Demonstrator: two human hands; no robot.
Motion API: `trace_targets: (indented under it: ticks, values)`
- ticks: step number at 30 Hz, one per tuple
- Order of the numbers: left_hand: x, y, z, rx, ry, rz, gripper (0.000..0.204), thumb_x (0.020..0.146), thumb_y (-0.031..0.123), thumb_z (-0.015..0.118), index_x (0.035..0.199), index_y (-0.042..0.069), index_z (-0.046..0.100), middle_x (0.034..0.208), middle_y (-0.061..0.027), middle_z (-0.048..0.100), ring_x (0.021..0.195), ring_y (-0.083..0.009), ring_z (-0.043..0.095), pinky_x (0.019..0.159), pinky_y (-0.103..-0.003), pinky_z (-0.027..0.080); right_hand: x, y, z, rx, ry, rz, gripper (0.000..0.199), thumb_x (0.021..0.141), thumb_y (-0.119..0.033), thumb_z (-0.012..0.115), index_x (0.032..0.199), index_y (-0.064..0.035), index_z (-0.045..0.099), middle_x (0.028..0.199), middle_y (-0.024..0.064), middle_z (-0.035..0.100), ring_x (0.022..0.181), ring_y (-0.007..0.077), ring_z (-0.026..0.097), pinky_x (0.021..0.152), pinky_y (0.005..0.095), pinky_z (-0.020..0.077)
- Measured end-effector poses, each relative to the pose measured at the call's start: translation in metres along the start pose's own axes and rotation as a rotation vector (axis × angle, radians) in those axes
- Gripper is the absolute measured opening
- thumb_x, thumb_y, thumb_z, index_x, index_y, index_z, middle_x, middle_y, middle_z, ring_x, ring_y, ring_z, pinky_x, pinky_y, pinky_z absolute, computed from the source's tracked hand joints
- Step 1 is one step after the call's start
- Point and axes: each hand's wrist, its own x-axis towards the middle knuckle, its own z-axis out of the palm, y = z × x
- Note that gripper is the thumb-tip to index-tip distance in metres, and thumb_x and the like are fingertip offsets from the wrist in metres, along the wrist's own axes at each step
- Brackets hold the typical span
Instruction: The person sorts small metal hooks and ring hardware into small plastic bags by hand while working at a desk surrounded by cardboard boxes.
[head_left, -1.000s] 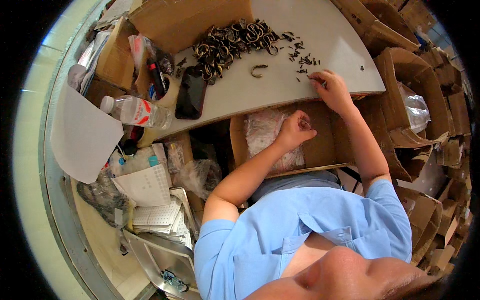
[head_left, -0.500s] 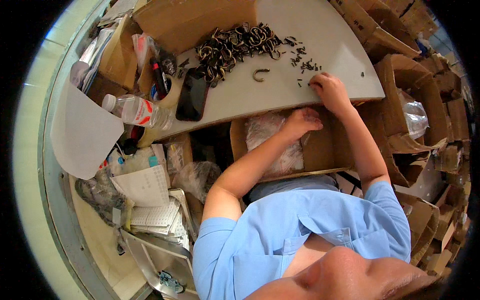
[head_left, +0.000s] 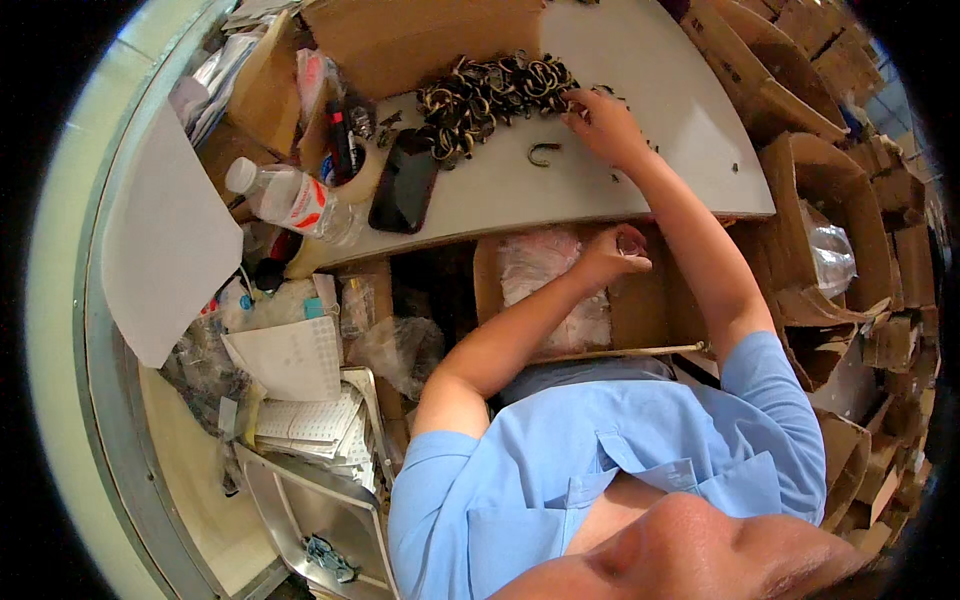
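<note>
A: Landmark for these notes: the black smartphone, flat on the white table. Where is the right hand?

B: Right hand is well to the phone's right, at the far-right end of the pile of curved hooks. Fingers bent, tips down among the pieces. Whether they grip a piece, cannot tell.

A: And the pile itself?

B: Black and bronze-toned, tangled, starting just beside the phone's far-right corner and running off to its right. 1 single hook lies apart, right of the phone, its curve lying flat on the tabletop.

A: Left hand?

B: Left hand is right of the phone and nearer the person, raised over an open cardboard carton. Fingers curled in; contents, if any, cannot be made out.

A: What does the carton hold?

B: Whitish plastic packets, on its side nearer the phone.

A: Anything left of the phone?

B: 2 things noted. A roll of tape just beside it, then a clear plastic bottle with a white cap, tipped over. Toward the person and further left: a metal tray.
</note>
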Motion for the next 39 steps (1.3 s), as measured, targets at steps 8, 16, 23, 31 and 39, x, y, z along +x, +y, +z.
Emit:
trace_targets:
  ticks: [8, 16, 23, 31, 39]
  values:
    - [-0.021, 0.032, -0.011, 0.477, 0.058, 0.229, 0.027, 0.074, 0.016, 0.07, 0.093, 0.004, 0.055, 0.073, -0.0048, 0.058, 0.069, -0.0137, 0.055, 0.065, -0.03, 0.046, 0.009, -0.003, -0.008, -0.145, -0.104, 0.05, 0.031, 0.078, -0.018, 0.061, 0.108, -0.0079, 0.058, 0.092, 0.0155, 0.064, 0.083, 0.0343, 0.061, 0.076, 0.0415, 0.0478]
    - [-0.017, 0.024, -0.016, 0.221, -0.074, 0.19, 0.021, 0.079, 0.017, 0.065, 0.093, 0.004, 0.056, 0.077, -0.0009, 0.055, 0.072, -0.0107, 0.051, 0.067, -0.027, 0.043, -0.011, -0.01, 0.009, 0.279, -0.164, -0.175, 0.024, 0.084, -0.003, 0.057, 0.107, -0.0053, 0.06, 0.087, 0.0095, 0.065, 0.079, 0.0147, 0.06, 0.071, 0.0274, 0.0468]
    - [-0.016, 0.024, -0.017, 0.205, -0.054, 0.16, 0.021, 0.078, 0.016, 0.066, 0.093, 0.005, 0.058, 0.078, -0.0008, 0.054, 0.073, -0.0098, 0.05, 0.068, -0.025, 0.042, -0.017, -0.006, 0.0, 0.276, 0.058, -0.198, 0.012, 0.081, -0.003, 0.059, 0.093, -0.0023, 0.064, 0.092, 0.0083, 0.065, 0.08, 0.0199, 0.064, 0.072, 0.0307, 0.0498]
    - [-0.019, 0.029, -0.019, 0.219, -0.027, 0.108, 0.021, 0.076, 0.013, 0.068, 0.091, 0.004, 0.058, 0.078, -0.0006, 0.055, 0.073, -0.0099, 0.051, 0.069, -0.025, 0.042, -0.013, -0.014, 0.01, 0.052, -0.056, -0.297, 0.022, 0.075, -0.012, 0.064, 0.094, -0.002, 0.065, 0.098, 0.0134, 0.062, 0.084, 0.0296, 0.062, 0.075, 0.0372, 0.0503]
    - [-0.016, 0.026, -0.019, 0.033, -0.036, 0.11, 0.023, 0.075, 0.012, 0.069, 0.094, 0.003, 0.058, 0.084, -0.0036, 0.058, 0.076, -0.0123, 0.053, 0.074, -0.026, 0.044, -0.033, 0.006, 0.022, -0.061, 0.032, -0.357, 0.019, 0.075, -0.009, 0.066, 0.093, -0.0022, 0.064, 0.098, 0.0104, 0.062, 0.078, 0.0254, 0.062, 0.073, 0.0334, 0.0507]
